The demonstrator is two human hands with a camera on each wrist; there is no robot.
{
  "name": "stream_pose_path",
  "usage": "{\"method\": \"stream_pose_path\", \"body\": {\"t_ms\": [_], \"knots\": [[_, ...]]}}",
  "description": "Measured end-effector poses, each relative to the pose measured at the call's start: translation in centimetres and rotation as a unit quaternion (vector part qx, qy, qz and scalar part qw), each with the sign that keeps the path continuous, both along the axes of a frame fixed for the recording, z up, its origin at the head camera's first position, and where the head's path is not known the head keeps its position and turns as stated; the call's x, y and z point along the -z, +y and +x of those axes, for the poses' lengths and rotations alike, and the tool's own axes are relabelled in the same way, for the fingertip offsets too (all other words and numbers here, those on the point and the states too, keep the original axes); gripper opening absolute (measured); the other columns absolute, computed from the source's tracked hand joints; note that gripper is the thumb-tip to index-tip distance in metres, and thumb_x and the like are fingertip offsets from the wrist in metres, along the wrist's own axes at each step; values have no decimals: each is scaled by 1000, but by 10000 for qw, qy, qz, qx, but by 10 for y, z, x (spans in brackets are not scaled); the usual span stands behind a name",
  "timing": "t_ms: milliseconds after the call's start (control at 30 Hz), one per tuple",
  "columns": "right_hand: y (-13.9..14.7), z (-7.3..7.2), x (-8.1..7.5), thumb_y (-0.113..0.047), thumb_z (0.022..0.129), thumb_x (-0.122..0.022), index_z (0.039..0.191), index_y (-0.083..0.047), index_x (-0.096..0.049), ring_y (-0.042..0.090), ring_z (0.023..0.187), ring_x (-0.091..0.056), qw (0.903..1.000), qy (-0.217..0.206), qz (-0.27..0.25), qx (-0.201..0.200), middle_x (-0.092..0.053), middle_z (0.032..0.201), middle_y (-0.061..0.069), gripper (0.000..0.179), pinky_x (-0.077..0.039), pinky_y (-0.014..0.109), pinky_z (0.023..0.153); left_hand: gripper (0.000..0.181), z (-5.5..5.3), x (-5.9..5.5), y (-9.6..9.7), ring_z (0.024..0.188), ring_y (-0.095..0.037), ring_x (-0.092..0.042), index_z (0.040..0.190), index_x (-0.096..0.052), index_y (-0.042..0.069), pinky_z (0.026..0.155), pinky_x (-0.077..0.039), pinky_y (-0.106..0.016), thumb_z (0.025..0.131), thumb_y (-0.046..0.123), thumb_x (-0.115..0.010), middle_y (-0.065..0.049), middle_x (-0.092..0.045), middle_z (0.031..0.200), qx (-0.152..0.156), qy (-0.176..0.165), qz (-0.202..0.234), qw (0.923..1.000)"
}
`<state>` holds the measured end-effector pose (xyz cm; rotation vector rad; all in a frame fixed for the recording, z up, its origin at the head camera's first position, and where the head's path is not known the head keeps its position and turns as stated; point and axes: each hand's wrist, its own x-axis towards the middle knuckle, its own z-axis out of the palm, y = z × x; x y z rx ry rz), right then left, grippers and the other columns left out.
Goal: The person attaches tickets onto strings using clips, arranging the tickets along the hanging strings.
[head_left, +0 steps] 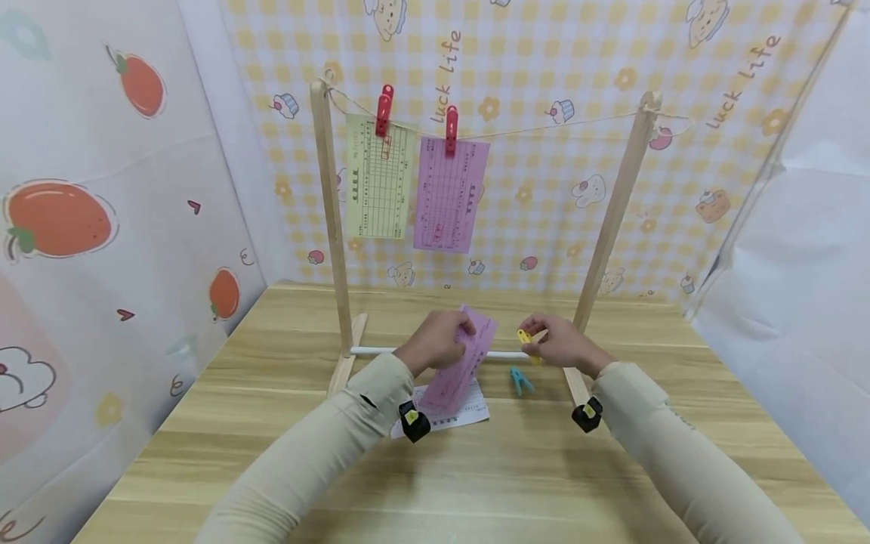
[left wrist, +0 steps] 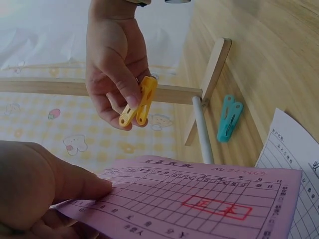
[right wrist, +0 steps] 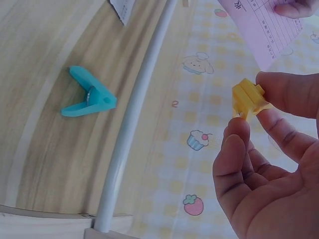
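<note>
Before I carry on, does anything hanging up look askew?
Yes, slightly: the string dips where the hanging pink slip is clipped, and that slip slants, its lower end shifted left of its top. The yellow-green slip beside it hangs nearly straight.

Tilted pink slip [head_left: 457,375] left of a yellow clothespin [left wrist: 146,97]

Around the head view's centre, the yellow clothespin [head_left: 526,339] at four o'clock and teal clothespin [head_left: 519,379] at five look smooth plastic, the latter with a metal spring [right wrist: 89,95]. The pink printed form [head_left: 458,372] at five is thin, matt paper. Red clothespins [head_left: 384,109] toward twelve gleam; rough, fibrous twine [head_left: 557,126] hangs at one-thirty; the wood-grain tabletop [head_left: 503,476] at six has a satin sheen.
</note>
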<state>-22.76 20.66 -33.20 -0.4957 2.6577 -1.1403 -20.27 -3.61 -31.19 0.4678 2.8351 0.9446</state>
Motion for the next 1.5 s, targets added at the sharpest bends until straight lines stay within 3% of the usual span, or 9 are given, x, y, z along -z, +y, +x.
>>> {"method": "stream_pose_path", "body": {"t_ms": [200, 400, 767, 967, 1067, 1300, 1500], "knots": [[1, -3, -7, -7, 91, -65, 117, 0, -58, 22, 82, -60, 9999, 136, 14, 25, -54, 116, 20, 28, -52, 36, 66, 35, -5, -6, 2, 82, -19, -56, 107, -66, 9, 61, -49, -25, 79, -10, -56, -9, -62, 105, 16, 274, 16, 9996], [0, -4, -17, -6, 92, -64, 118, 0, -57, 22, 79, -60, 9998, 174, -45, 75, -54, 116, 20, 28, -52, 40, 66, 28, -6, -14, 4, 78, -19, -58, 101, -66, 10, 58, -51, -25, 82, -9, -58, -9, -62, 103, -74, 397, 312, 9987], [-2, -10, -35, -9, 92, -64, 117, 0, -56, 25, 85, -61, 9996, 269, -81, 71, -54, 117, 20, 28, -51, 34, 67, 12, -13, -27, 2, 96, -21, -59, 97, -69, 9, 79, -51, -31, 89, 3, -65, -8, -66, 107, 80, 1266, 290, 9915], [-3, -13, -42, -9, 93, -64, 120, 1, -55, 25, 87, -61, 9991, 411, 15, 55, -53, 119, 21, 31, -51, 35, 69, 8, -14, -33, 2, 95, -22, -58, 96, -68, 9, 79, -50, -32, 90, 5, -65, -8, -66, 105, 88, 1358, 322, 9902], [-3, -12, -43, -9, 93, -64, 120, 1, -56, 25, 87, -61, 9990, 435, 45, 74, -53, 119, 21, 31, -52, 35, 70, 8, -13, -34, 3, 95, -21, -58, 96, -68, 9, 79, -50, -32, 90, 5, -65, -8, -65, 106, 79, 1338, 363, 9903], [-3, -6, -31, -11, 92, -65, 116, 0, -58, 22, 84, -62, 9995, 293, -110, 66, -55, 116, 19, 27, -53, 39, 71, 11, -8, -21, 5, 90, -20, -62, 92, -68, 8, 71, -52, -27, 86, -1, -66, -8, -67, 101, 100, 1386, 711, 9877], [-2, -6, -39, -9, 92, -64, 118, 0, -57, 25, 86, -62, 9989, 434, -113, 102, -55, 119, 22, 29, -53, 39, 72, 12, -13, -26, 8, 83, -18, -63, 93, -67, 8, 66, -52, -23, 87, -2, -64, -8, -67, 101, 115, 1570, 805, 9842]]}}
